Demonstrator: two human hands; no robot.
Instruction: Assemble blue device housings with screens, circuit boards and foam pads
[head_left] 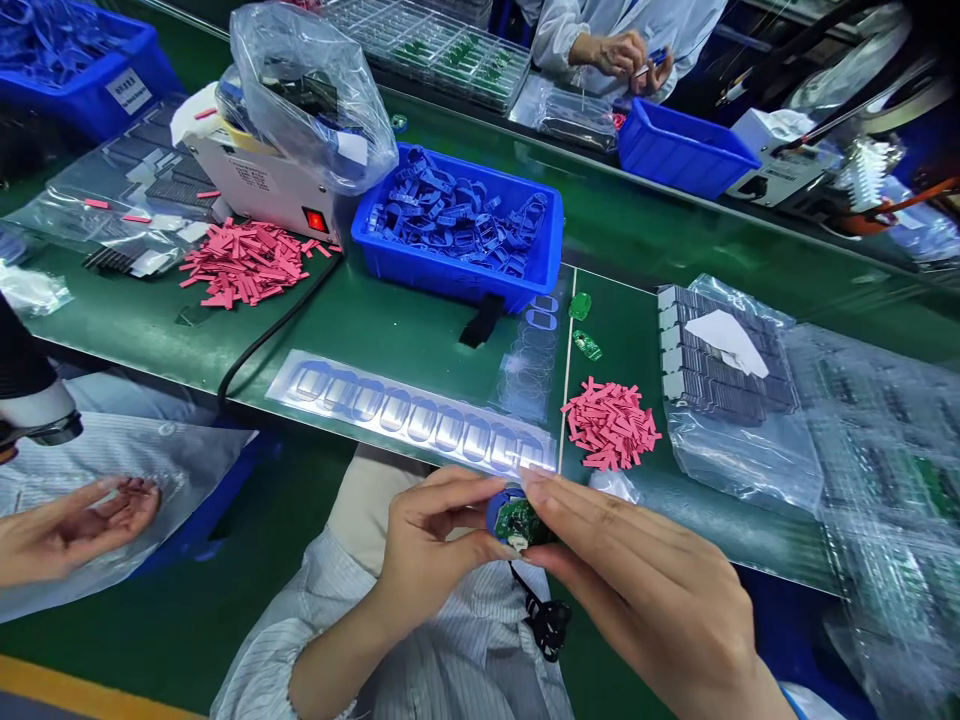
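The right hand (645,570), nearest the head camera, pinches one side of a small green board (517,522) set in a blue frame (493,512); the left hand (431,540) pinches the opposite side. This two-sided grip presumably steadies the part—its board face remains visible between the fingertips. The part is held above the lap, just off the table edge. A sticker sheet (412,415), pink strips (611,425) and a blue bin (442,280) of frames lie beyond—probably placed for short reach.

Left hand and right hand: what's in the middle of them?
The head view shows a green circuit board with a blue frame at its edge, held between left hand and right hand.
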